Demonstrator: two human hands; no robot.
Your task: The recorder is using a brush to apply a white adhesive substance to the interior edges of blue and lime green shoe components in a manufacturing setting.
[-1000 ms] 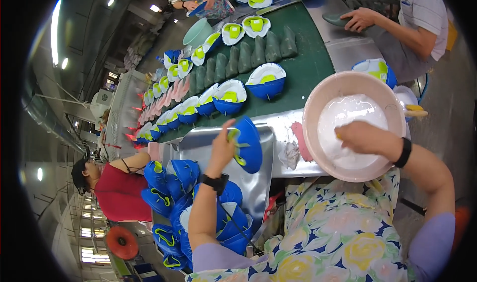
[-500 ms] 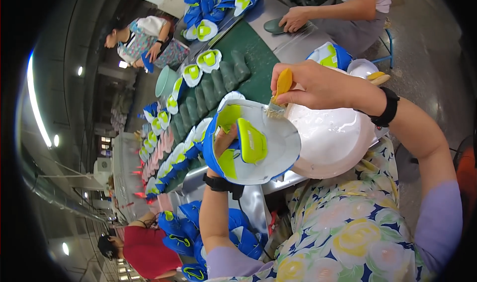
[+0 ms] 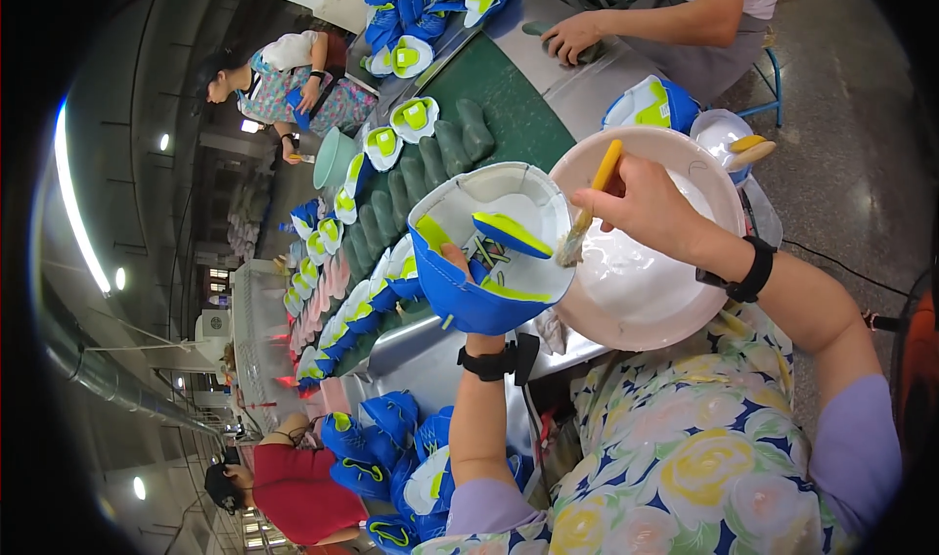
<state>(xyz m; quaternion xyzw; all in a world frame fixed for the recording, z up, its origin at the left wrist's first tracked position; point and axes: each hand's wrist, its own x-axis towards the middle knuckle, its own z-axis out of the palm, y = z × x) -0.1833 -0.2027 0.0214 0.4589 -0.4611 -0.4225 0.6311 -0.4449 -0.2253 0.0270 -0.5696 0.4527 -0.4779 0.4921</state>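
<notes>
My left hand point(image 3: 456, 259) grips a blue and lime shoe upper point(image 3: 445, 286) from its far left side; most of that hand is hidden by the upper. The white inner side of the upper faces up, with its lime tongue and laces showing inside. Between the fingers of my right hand point(image 3: 648, 208) is a paintbrush point(image 3: 606, 166) with a yellow handle. Its bristles point down beside the upper's right edge; whether they touch it I cannot tell. Below my right hand stands a wide pale pink basin point(image 3: 729, 188) holding white liquid point(image 3: 631, 286).
Rows of uppers point(image 3: 415, 115) and dark green shoe lasts point(image 3: 474, 130) line a green conveyor point(image 3: 509, 86). A white pot point(image 3: 719, 130) with yellow-handled brushes stands right. Blue uppers point(image 3: 367, 452) are heaped lower left. Co-workers are at the far side point(image 3: 704, 17) and left point(image 3: 298, 487).
The upper has turned and tipped in my left hand, so more of its blue outside shows. My right hand has moved right and down, bringing the brush from inside the upper to its right edge.
</notes>
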